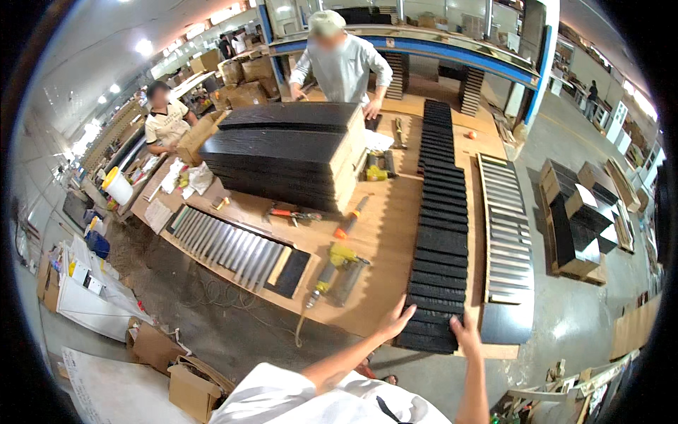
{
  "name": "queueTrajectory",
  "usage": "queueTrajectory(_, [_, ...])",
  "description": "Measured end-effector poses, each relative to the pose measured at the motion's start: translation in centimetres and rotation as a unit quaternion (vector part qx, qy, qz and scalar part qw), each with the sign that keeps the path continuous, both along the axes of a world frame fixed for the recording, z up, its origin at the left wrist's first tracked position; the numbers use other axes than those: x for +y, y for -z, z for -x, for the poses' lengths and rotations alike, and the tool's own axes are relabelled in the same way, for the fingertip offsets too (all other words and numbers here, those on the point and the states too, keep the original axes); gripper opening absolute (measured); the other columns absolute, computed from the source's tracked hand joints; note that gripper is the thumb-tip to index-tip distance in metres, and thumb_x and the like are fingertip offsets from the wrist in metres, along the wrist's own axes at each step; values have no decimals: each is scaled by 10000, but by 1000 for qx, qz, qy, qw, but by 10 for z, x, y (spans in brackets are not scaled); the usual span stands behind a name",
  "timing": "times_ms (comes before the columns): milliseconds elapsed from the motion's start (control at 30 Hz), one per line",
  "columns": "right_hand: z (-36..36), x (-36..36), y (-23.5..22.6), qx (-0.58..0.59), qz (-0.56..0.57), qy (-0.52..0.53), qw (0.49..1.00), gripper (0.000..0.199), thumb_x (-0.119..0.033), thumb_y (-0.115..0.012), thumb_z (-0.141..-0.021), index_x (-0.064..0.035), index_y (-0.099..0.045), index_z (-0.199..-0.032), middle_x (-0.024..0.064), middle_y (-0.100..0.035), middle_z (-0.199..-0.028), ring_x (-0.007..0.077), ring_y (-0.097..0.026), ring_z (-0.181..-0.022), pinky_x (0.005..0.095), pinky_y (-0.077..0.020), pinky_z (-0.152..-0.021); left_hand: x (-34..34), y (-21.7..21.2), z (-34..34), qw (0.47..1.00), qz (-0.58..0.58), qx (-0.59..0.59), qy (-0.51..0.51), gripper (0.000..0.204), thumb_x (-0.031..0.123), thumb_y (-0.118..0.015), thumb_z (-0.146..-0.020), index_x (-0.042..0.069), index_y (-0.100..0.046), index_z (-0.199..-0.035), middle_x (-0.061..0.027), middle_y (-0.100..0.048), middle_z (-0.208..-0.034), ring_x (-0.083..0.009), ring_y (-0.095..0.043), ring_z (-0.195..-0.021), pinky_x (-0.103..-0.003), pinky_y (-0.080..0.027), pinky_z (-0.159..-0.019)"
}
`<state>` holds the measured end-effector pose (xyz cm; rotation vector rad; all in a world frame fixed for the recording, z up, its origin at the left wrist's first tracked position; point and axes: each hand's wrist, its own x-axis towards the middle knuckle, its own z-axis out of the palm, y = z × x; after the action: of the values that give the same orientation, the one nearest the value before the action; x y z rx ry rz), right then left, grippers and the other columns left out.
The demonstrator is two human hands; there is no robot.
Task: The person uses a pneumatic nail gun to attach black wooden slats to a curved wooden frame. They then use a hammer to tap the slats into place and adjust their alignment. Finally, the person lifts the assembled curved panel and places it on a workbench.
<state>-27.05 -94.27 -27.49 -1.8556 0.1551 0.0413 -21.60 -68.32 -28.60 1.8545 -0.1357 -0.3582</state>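
Note:
A long row of black slats (441,240), packed side by side, runs away from me along the right part of the wooden worktable (388,261). My left hand (397,320) is at the left edge of the row's near end, thumb raised and fingers against the slats. At the opposite edge my right hand (465,333) presses in, its thumb by the slat ends and its other fingers partly hidden. The near slats are held between both hands. Right of the row lies a rack of pale and grey strips (507,233).
A tall stack of black boards (279,166) stands mid-table, with a co-worker (342,67) behind it. Left of the slats lie a yellow-green power tool (335,268), an orange-handled tool (351,218) and red-handled pliers (293,214). Another person (166,116) stands at far left.

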Motion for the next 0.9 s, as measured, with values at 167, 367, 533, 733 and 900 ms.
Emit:
queueTrajectory(167, [133, 42, 8, 37, 40, 76, 996, 644, -130, -598, -984, -7, -287, -1535, 225, -503, -1447, 310, -479, -1362, 435, -474, -1026, 29, 3, 110, 985, -94, 59, 134, 902, 499, -490, -1009, -19, -14, -1574, -290, -78, -1626, -387, -109, -1518, -443, -133, -1227])
queueTrajectory(367, [135, 37, 24, -21, 91, 129, 987, 553, -123, -629, -970, -60, -424, -1480, 222, -639, -1273, 310, -644, -1161, 369, -528, -914, 23, 23, 126, 992, -40, -118, -25, 581, 303, -593, -991, -8, -425, -1452, -277, -611, -1270, -390, -610, -1179, -409, -493, -958])
queueTrajectory(533, [117, 25, 16, -69, 26, 165, 983, 416, -149, -720, -923, -45, -606, -1310, 129, -738, -1027, 176, -703, -929, 290, -530, -812, 19, 17, 110, 962, -63, -249, -94, 433, 209, -702, -912, 3, -619, -1284, -231, -639, -1240, -364, -651, -1109, -384, -523, -884])
queueTrajectory(733, [108, 5, 41, -78, 18, 133, 988, 371, -179, -776, -881, -5, -649, -1183, 106, -735, -943, 132, -687, -862, 274, -537, -779, 28, 22, 103, 958, -61, -264, -94, 395, 200, -785, -825, -47, -673, -1112, -197, -686, -1118, -365, -681, -993, -377, -536, -843])
queueTrajectory(900, [105, 5, 41, -111, 58, 123, 984, 335, -86, -793, -846, 29, -641, -1122, 148, -737, -956, 169, -719, -867, 280, -551, -721, 28, 16, 103, 960, -80, -254, -91, 362, 216, -816, -821, -47, -683, -1031, -169, -711, -1036, -284, -718, -843, -335, -563, -715])
